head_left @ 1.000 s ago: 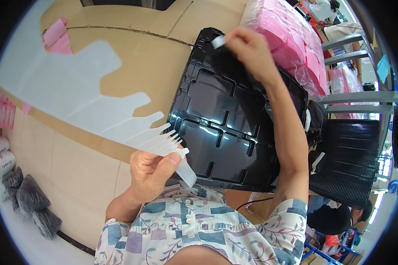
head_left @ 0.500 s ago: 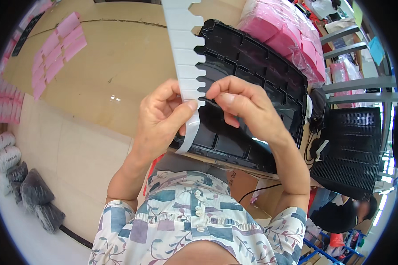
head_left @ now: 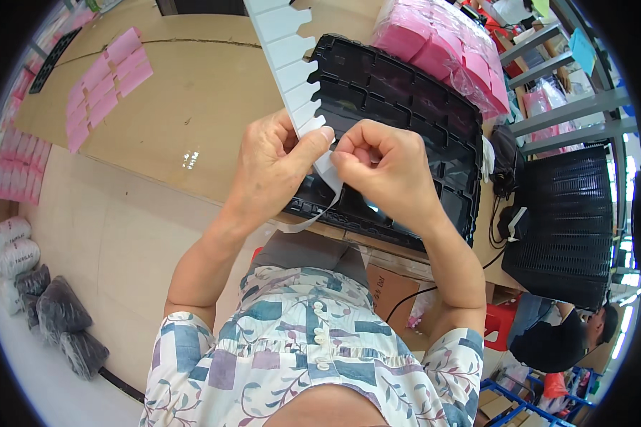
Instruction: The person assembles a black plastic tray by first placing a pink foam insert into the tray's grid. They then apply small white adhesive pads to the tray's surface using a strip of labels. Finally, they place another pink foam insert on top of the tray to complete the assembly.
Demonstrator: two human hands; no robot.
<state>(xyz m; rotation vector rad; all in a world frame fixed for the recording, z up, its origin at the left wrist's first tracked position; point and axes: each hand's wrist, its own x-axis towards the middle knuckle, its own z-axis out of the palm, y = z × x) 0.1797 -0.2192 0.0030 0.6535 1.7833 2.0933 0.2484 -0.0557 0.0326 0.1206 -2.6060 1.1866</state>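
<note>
A long white strip (head_left: 286, 60) with notches cut along its right edge slants up and away over the table. My left hand (head_left: 272, 162) grips its near end, thumb on top and fingers curled beneath. From that end a thin, pale ribbon-like tail (head_left: 327, 173) curves down toward the table's front edge. My right hand (head_left: 388, 171) is closed in a pinch at the top of this tail, close to my left thumb. Exactly what lies between the right fingertips is partly hidden. Below both hands lies a black plastic tray (head_left: 406, 92) with moulded ridges.
Pink sheets (head_left: 103, 99) lie at the table's left, and plastic-wrapped pink stacks (head_left: 441, 43) stand behind the tray. Stacked black trays (head_left: 559, 228) and grey metal rails (head_left: 570, 121) are on the right. A person (head_left: 555, 338) sits at the lower right. Bags (head_left: 60, 306) rest on the floor at left.
My right hand has closed its fingers and moved to the tail's upper end. The tail now bends away from the strip. The strip has tilted further left, and the view has shifted slightly.
</note>
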